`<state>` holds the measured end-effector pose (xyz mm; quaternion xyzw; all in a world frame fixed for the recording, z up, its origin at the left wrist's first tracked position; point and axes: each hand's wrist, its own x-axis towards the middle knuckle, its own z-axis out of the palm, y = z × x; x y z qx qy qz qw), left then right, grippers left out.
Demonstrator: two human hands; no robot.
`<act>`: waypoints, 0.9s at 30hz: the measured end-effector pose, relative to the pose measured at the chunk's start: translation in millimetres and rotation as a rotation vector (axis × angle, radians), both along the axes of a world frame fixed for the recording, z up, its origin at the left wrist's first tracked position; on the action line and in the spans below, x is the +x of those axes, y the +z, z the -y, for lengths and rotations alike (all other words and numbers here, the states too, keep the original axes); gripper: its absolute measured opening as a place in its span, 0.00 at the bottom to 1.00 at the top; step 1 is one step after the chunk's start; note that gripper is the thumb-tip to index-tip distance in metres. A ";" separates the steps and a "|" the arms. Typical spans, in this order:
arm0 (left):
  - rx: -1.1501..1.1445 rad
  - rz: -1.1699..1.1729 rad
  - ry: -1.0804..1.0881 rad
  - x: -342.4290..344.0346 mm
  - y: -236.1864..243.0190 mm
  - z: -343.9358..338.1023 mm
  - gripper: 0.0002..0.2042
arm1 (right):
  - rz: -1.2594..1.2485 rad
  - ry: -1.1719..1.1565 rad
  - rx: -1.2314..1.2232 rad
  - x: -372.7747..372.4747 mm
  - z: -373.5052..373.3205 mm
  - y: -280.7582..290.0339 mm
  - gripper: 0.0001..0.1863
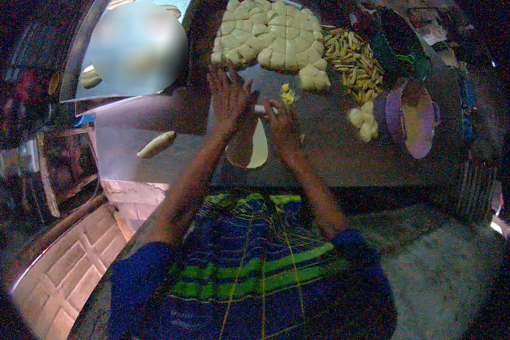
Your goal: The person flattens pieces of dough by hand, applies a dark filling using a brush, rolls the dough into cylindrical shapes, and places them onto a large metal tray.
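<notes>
A flat, teardrop-shaped sheet of dough [259, 146] lies on the dark tabletop between my forearms. At its far end a short pale roll [265, 109] shows between my hands; whether it is the dough's rolled end I cannot tell. My left hand [230, 95] is flat with its fingers spread, just left of that roll. With fingers stretched and slightly bent, my right hand [281, 118] touches the roll's right end. A small yellow lump [288, 94] sits just beyond the right hand. To the left lies a shaped, tapered dough roll [157, 144].
Many cut dough pieces [272, 34] cover the far middle of the table [328, 161]. Right of them is a heap of yellowish finger-shaped pieces [354, 62]. Small dough lumps [364, 121] lie by a purple tub [396, 116]. At far left stands a tray [73, 93] with dough rolls, partly blurred.
</notes>
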<state>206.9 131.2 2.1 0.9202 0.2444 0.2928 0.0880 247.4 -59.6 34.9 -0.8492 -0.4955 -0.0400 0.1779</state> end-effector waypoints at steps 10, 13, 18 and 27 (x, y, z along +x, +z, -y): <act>-0.026 -0.189 -0.243 -45.8 35.0 19.7 0.36 | -0.070 0.019 0.129 -42.4 44.5 -21.1 0.25; 0.125 -0.525 -0.261 -78.4 14.8 32.8 0.36 | 0.000 -0.041 0.132 -78.8 64.4 -21.4 0.26; 0.095 -0.398 -0.244 -127.5 21.7 54.9 0.32 | -0.027 -0.073 0.200 -106.7 67.5 -21.2 0.24; -0.089 -0.374 -0.274 -186.4 29.1 84.8 0.32 | -0.419 -0.206 0.181 -160.8 77.4 0.8 0.28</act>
